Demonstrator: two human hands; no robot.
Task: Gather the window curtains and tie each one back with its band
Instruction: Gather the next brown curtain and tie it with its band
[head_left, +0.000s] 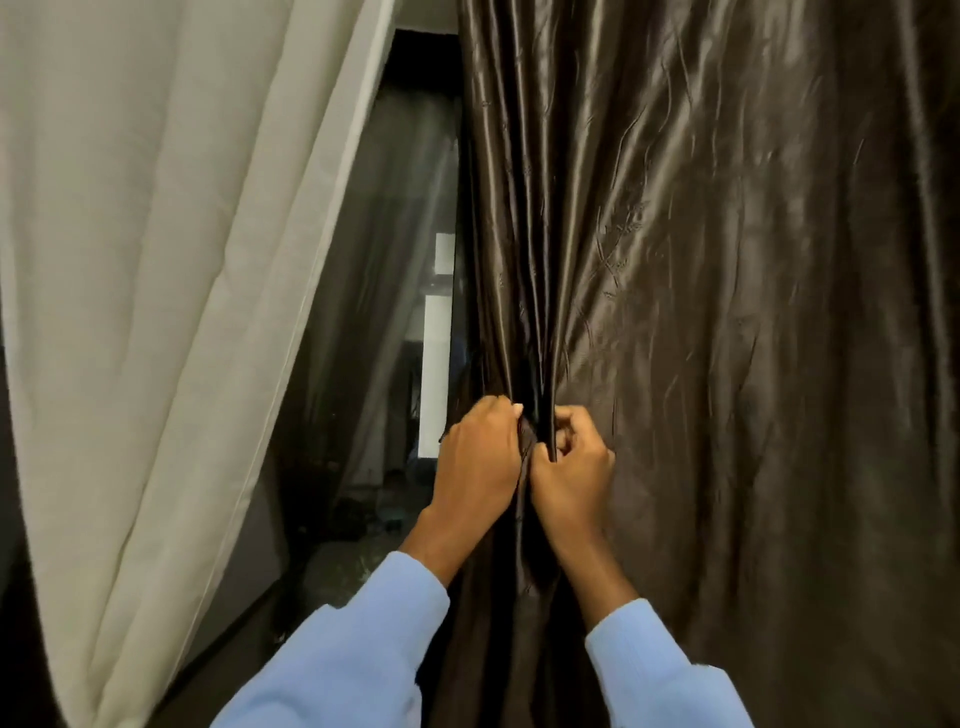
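The dark curtain (727, 312) filled the right half of the frame from top to bottom. Its glossy, satin-like cloth looked soft, limp and slippery to us: light enough to bunch, yet likely to slide out of a loose hold. We judged the best place to take it was where its pleats converged, at the lower centre of the frame (about where a band would go round it). Both hands were there. Our left grip (478, 457) was clenched on the folds at the curtain's inner edge, knuckles toward us. Our right grip (571, 467), just beside it, was curled round a narrow pleat, its fingers pinching the fold. Neither held anything but cloth, and we saw no band anywhere. The cream curtain (130, 260) hung at the left of the frame, untouched. It looked thicker and matte, so we thought it less apt to slip. Between the two curtains the window glass (384, 312) showed dark.
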